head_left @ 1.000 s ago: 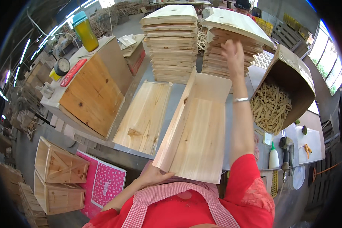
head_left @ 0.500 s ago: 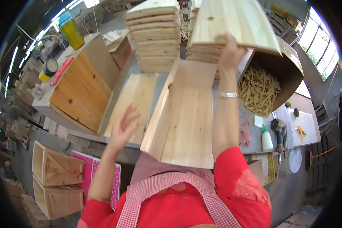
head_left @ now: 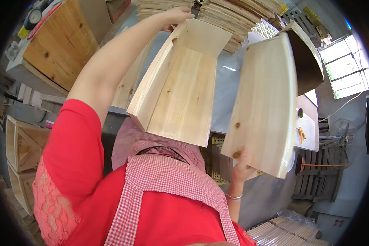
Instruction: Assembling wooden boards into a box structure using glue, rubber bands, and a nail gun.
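Panel (head_left: 263,102) is pinched by its near edge in right grip (head_left: 242,167), tilted, extending away from it; wooden box (head_left: 180,94) on tabletop (head_left: 228,78) left of that grip; left grip (head_left: 175,17) at box's far corner, cannot tell if pinching.

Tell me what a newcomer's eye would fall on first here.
Likely first, the pale, knotty, flat wooden panel, right of centre, its lower edge held in the right hand. Next, the open, pale wooden box at the centre, the left hand at its far left corner. The red, lace-trimmed sleeve stands out at lower left.
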`<action>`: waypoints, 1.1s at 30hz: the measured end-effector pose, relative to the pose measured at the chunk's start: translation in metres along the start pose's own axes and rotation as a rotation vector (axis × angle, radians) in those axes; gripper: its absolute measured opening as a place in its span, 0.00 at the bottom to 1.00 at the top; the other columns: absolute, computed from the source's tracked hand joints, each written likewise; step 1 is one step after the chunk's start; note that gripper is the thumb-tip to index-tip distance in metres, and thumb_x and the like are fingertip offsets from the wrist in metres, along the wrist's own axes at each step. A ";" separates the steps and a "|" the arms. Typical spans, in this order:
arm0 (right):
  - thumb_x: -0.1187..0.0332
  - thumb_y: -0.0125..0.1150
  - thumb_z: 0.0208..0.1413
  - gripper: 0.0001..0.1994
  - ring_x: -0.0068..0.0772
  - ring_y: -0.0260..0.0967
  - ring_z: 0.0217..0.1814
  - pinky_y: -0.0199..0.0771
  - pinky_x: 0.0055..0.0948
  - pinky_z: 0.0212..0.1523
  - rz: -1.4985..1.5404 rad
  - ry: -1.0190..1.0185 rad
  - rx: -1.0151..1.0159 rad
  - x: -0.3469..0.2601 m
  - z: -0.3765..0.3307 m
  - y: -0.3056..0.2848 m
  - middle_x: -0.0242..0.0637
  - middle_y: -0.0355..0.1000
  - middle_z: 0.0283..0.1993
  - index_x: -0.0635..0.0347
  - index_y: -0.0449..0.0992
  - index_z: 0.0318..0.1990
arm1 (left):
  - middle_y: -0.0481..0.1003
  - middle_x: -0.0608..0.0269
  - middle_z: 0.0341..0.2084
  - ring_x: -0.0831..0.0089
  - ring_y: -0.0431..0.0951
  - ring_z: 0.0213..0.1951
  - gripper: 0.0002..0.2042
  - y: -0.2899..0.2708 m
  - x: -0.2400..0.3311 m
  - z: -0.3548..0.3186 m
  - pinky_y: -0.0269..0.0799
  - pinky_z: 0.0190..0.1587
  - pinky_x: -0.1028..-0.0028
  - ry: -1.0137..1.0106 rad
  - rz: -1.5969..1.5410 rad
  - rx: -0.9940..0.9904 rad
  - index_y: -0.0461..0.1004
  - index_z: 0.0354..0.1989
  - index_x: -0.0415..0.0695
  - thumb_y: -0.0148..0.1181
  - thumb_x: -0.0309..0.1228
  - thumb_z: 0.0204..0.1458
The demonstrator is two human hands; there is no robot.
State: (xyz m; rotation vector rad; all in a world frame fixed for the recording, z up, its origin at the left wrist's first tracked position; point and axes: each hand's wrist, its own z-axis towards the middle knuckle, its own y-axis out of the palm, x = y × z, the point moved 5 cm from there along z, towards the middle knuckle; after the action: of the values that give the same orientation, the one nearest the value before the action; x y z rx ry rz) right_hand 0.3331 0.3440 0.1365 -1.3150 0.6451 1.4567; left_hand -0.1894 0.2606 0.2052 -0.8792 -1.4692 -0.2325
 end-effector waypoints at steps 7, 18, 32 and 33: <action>0.73 0.61 0.61 0.08 0.28 0.74 0.31 0.75 0.29 0.34 0.001 0.056 -0.187 0.011 0.012 0.038 0.37 0.76 0.31 0.72 0.76 0.39 | 0.73 0.59 0.57 0.68 0.74 0.55 0.28 0.015 -0.014 0.040 0.74 0.52 0.66 -0.042 0.209 -0.035 0.64 0.68 0.51 0.57 0.39 0.59; 0.76 0.64 0.56 0.16 0.40 0.75 0.49 0.75 0.36 0.51 -0.199 0.036 -0.341 0.060 -0.004 0.051 0.48 0.76 0.47 0.74 0.73 0.51 | 0.76 0.56 0.52 0.64 0.76 0.53 0.22 0.023 -0.020 0.096 0.75 0.50 0.64 0.037 0.379 -0.046 0.71 0.62 0.47 0.53 0.34 0.59; 0.68 0.64 0.61 0.09 0.25 0.75 0.35 0.75 0.26 0.37 -0.382 0.027 -0.446 0.050 -0.009 0.058 0.36 0.78 0.34 0.68 0.78 0.41 | 0.80 0.45 0.35 0.55 0.81 0.37 0.14 0.041 -0.026 0.163 0.77 0.42 0.60 0.208 0.535 0.177 0.77 0.42 0.35 0.62 0.25 0.45; 0.68 0.64 0.61 0.09 0.25 0.75 0.35 0.75 0.26 0.37 -0.383 0.015 -0.450 0.046 -0.008 0.059 0.36 0.78 0.34 0.68 0.78 0.41 | 0.80 0.45 0.35 0.55 0.81 0.37 0.14 0.039 -0.027 0.165 0.77 0.42 0.60 0.209 0.530 0.189 0.77 0.42 0.35 0.62 0.25 0.45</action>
State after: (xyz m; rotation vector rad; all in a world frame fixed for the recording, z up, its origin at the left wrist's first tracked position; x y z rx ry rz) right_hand 0.2877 0.3328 0.0771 -1.6864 0.0559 1.3119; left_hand -0.2941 0.3815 0.1437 -1.0217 -1.0042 0.2011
